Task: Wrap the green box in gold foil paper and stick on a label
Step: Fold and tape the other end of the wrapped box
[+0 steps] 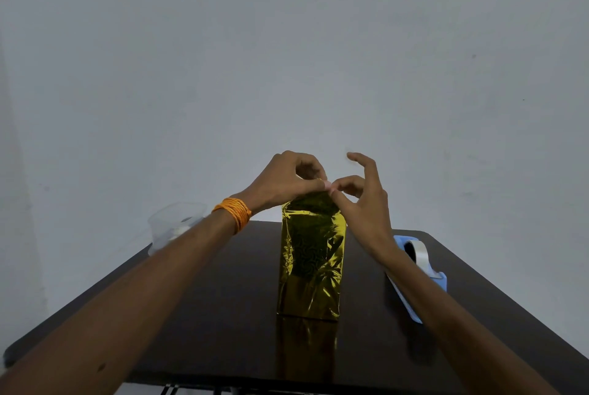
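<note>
Fingertips of both hands meet at the top of the foil-wrapped box point(310, 267). My left hand point(287, 181) curls over it and pinches the upper edge of the gold foil point(315, 201) between thumb and forefinger. My right hand point(363, 203) pinches the same edge just beside it, with its other fingers lifted and spread apart.

Nearest me, both bare forearms reach forward over the dark table point(223, 315), which mirrors the box faintly in its surface. Further out, the box stands upright at the middle of the table, covered in foil on every side I can see. An orange thread band point(234, 213) wraps my left wrist. On the right, partly behind my right forearm, lies a blue tape dispenser point(417, 267) holding a roll of pale tape. At the far left corner sits a clear plastic container point(172, 225). Beyond everything is a plain grey wall point(287, 43).
</note>
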`<state>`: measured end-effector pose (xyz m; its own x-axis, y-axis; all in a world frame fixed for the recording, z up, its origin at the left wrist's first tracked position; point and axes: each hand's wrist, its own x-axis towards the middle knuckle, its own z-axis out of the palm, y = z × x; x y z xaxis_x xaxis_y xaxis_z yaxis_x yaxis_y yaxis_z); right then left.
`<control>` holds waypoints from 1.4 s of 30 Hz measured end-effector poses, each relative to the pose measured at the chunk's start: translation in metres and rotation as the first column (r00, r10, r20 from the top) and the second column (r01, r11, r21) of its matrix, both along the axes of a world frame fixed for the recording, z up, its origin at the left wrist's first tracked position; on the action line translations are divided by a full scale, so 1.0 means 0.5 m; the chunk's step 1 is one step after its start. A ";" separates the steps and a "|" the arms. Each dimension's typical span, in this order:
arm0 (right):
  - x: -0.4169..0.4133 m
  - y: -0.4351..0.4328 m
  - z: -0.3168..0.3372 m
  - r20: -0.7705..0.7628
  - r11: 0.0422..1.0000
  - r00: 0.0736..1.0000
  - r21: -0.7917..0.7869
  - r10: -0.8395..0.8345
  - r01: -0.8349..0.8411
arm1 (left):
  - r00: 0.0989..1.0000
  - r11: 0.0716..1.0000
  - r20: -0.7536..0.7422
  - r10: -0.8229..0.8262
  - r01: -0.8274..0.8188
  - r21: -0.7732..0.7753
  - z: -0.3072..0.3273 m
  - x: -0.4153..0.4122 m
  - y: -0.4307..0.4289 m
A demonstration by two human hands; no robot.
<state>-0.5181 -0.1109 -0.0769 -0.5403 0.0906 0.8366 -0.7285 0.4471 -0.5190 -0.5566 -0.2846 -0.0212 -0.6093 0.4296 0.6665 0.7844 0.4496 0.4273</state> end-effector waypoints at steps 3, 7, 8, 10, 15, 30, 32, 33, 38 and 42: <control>0.001 0.003 0.004 0.043 1.000 0.999 -0.006 0.028 -0.028 | 1.000 1.000 -0.016 -0.007 0.007 -0.025 0.004 -0.001 0.001; 0.002 0.003 0.006 0.061 0.999 0.997 -0.001 0.036 -0.036 | 1.000 0.999 -0.021 -0.004 0.003 -0.044 0.007 -0.002 0.005; 0.002 0.004 0.006 0.065 0.999 0.997 0.001 0.038 -0.038 | 1.000 0.999 -0.019 -0.003 0.002 -0.053 0.007 -0.001 0.006; 0.001 0.007 0.006 0.074 0.999 0.996 -0.002 0.049 -0.049 | 1.000 0.997 -0.021 0.005 -0.007 -0.073 0.008 -0.002 0.005; -0.005 0.012 0.004 0.098 0.996 0.992 -0.007 0.084 -0.084 | 0.999 0.994 -0.047 0.011 -0.015 -0.106 0.010 -0.001 0.002; -0.005 0.074 -0.042 0.248 0.995 0.966 0.051 0.069 -0.084 | 0.998 0.986 0.026 0.050 -0.045 -0.163 0.011 -0.032 0.036; -0.009 0.078 -0.044 0.254 0.994 0.963 0.039 0.086 -0.099 | 0.996 0.984 0.058 0.061 -0.050 -0.173 0.011 -0.045 0.037; -0.010 0.080 -0.046 0.254 0.994 0.962 0.027 0.096 -0.106 | 0.995 0.982 0.080 0.065 -0.050 -0.180 0.010 -0.049 0.038; -0.018 0.091 -0.056 0.227 0.995 0.968 -0.025 0.104 -0.101 | 0.985 0.979 0.161 0.059 -0.025 -0.202 -0.003 -0.075 0.048; -0.019 0.099 -0.063 0.223 0.993 0.968 -0.042 0.116 -0.109 | 0.988 0.969 0.148 0.054 -0.016 -0.246 -0.015 -0.087 0.051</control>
<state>-0.5274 -0.0616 -0.1085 -0.7224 0.0409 0.6903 -0.6364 0.3513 -0.6868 -0.6000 -0.2589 -0.0285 -0.7126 0.5439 0.4432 0.7009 0.5804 0.4146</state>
